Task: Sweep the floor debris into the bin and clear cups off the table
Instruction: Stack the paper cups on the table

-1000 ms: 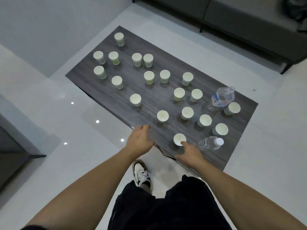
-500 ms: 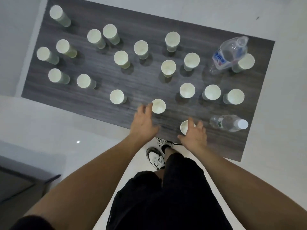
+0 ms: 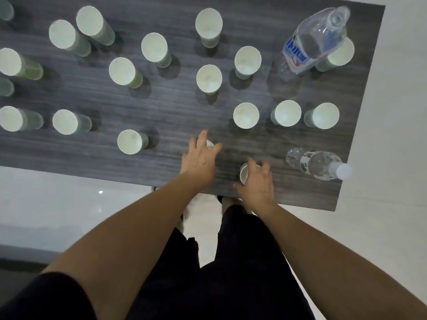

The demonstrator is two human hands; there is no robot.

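Observation:
Several white paper cups stand open-side up across the dark wood-grain table [image 3: 175, 107]. My left hand [image 3: 199, 159] lies over one paper cup [image 3: 209, 144] near the table's front edge. Its fingers straddle the rim, and most of that cup is hidden. My right hand [image 3: 257, 184] curls around a second paper cup [image 3: 244, 174] right at the front edge. More cups stand just beyond my hands [image 3: 245, 115] and to the left [image 3: 129, 142].
Two clear plastic water bottles are on the table's right side, one lying near the front [image 3: 316, 164], one at the back right [image 3: 314, 40]. White glossy floor [image 3: 69, 199] surrounds the table. My dark trousers and shoes are below the front edge.
I have leaned in over the table. My left hand moved from beside the cup to on top of it. My right hand's fingers have wrapped further around the front cup.

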